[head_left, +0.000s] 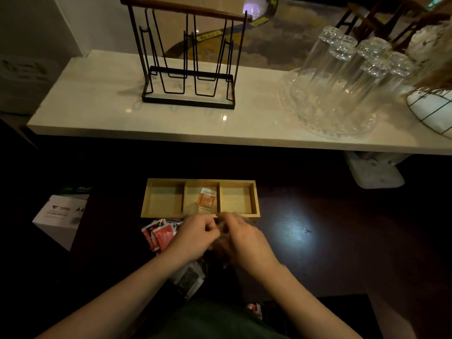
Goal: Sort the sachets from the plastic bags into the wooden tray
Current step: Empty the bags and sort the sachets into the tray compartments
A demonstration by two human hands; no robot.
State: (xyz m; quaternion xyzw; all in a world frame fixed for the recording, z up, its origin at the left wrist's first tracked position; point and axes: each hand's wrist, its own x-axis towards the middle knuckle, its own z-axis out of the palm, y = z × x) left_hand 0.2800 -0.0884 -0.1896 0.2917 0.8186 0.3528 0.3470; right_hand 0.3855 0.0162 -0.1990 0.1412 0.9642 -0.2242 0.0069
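Three-compartment wooden tray at frame centre, one orange sachet lying in its middle compartment; the outer two show none. Just below, left hand and right hand meet, fingers curled, pinching a clear plastic bag between them, apparently to open it. Red sachets wait left of the hands, within reach.

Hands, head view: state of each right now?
Left hand: fingers curled, pinching the clear plastic bag.
Right hand: fingers curled, pinching the same bag from the other side.
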